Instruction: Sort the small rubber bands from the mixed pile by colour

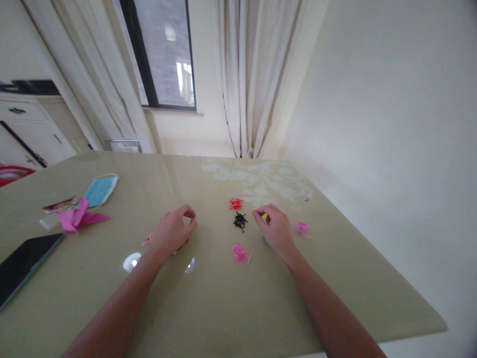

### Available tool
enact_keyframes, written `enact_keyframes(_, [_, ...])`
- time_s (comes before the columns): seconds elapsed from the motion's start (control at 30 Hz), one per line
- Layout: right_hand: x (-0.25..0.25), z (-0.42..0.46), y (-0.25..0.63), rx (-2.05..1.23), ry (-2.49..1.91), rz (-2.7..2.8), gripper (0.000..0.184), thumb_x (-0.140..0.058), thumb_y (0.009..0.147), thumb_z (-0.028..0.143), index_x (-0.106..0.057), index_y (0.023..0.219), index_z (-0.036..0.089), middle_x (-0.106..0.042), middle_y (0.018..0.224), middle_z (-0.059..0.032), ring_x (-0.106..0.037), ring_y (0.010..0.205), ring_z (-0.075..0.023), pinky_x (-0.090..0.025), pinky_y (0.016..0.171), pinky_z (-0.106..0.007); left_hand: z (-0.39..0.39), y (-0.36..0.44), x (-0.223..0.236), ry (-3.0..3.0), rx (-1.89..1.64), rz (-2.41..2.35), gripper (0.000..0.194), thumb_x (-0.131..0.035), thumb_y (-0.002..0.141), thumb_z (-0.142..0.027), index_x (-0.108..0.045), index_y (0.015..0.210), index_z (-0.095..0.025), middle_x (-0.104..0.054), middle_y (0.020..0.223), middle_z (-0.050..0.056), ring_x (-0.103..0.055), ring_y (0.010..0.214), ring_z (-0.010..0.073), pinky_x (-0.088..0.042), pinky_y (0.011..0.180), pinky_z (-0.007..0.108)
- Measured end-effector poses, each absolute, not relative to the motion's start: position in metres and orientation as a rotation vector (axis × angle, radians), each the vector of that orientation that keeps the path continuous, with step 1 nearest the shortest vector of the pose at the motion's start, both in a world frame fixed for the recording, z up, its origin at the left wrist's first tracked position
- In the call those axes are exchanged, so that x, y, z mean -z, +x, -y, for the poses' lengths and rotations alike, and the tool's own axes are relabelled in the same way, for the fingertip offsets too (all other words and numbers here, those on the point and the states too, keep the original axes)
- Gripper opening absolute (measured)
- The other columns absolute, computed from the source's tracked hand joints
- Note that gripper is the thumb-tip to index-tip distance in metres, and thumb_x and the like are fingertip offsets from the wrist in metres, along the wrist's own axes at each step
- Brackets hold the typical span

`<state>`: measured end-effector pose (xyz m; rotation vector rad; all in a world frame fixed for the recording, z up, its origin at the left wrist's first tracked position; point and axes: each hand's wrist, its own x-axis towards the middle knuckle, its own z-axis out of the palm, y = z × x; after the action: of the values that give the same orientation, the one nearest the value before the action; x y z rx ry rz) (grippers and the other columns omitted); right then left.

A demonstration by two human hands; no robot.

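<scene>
My left hand point(174, 229) hovers over the left middle of the table, thumb and forefinger tips brought together; whatever may be between them is too small to make out. Dark and yellow bits point(182, 245) show partly beneath it, with small orange-red pieces point(147, 239) beside the wrist. My right hand point(275, 228) is pinched at the right, next to a yellow pile point(264, 216) it partly covers. Something blue point(265, 240) peeks out below that palm. Between my hands lie small piles of thin pieces: red point(236, 203), black point(240, 222) and pink point(239, 252).
A pink looped piece point(303, 227) lies right of my right hand, with a clear small item point(306, 193) farther back. At left are a phone point(28, 261), folded pink paper point(79, 217) and a blue face mask point(100, 191). A wall point(391, 124) borders the table's right side.
</scene>
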<state>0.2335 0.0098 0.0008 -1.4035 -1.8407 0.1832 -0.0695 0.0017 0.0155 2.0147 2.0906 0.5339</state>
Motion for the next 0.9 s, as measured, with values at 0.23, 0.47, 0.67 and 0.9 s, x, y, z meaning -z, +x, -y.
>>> enact_keyframes(0.23, [-0.005,-0.002,0.223,-0.239,-1.364,1.866,0.015,-0.064,0.096,0.024,-0.075,0.086,0.021,-0.071,0.085,-0.0035,-0.056,0.063,-0.0157,-0.044,0.066,-0.029,-0.002,-0.069,-0.014,1.947,-0.788,-1.977,0.016,-0.059,0.09,-0.032,-0.072,0.094,-0.023,-0.082,0.095,0.003,-0.069,0.069,0.0177,-0.048,0.071,0.03])
enact_keyframes(0.47, [-0.007,0.013,0.207,-0.443,-1.04,1.994,0.02,-0.074,0.095,0.038,-0.078,0.104,0.02,-0.071,0.088,-0.0037,-0.054,0.064,-0.0141,-0.044,0.062,-0.027,0.023,-0.024,-0.011,2.03,-1.054,-1.458,0.022,-0.062,0.092,-0.034,-0.079,0.097,-0.021,-0.069,0.064,-0.002,-0.054,0.054,0.0119,-0.041,0.057,0.023])
enact_keyframes(0.67, [-0.008,0.02,0.202,-0.49,-0.912,2.002,0.02,-0.068,0.1,0.037,-0.079,0.1,0.02,-0.066,0.081,-0.0028,-0.053,0.063,-0.0136,-0.043,0.06,-0.027,0.035,-0.005,-0.009,2.013,-1.11,-1.25,0.023,-0.064,0.095,-0.034,-0.084,0.102,-0.023,-0.08,0.081,0.003,-0.059,0.06,0.012,-0.043,0.057,0.022])
enact_keyframes(0.9, [-0.008,0.02,0.205,-0.528,-0.848,1.987,0.016,-0.068,0.098,0.031,-0.079,0.105,0.022,-0.068,0.083,-0.0037,-0.056,0.064,-0.0138,-0.046,0.06,-0.027,0.037,-0.005,-0.013,1.93,-1.053,-1.332,0.024,-0.07,0.092,-0.034,-0.084,0.109,-0.026,-0.078,0.067,-0.001,-0.059,0.052,0.0119,-0.045,0.055,0.021])
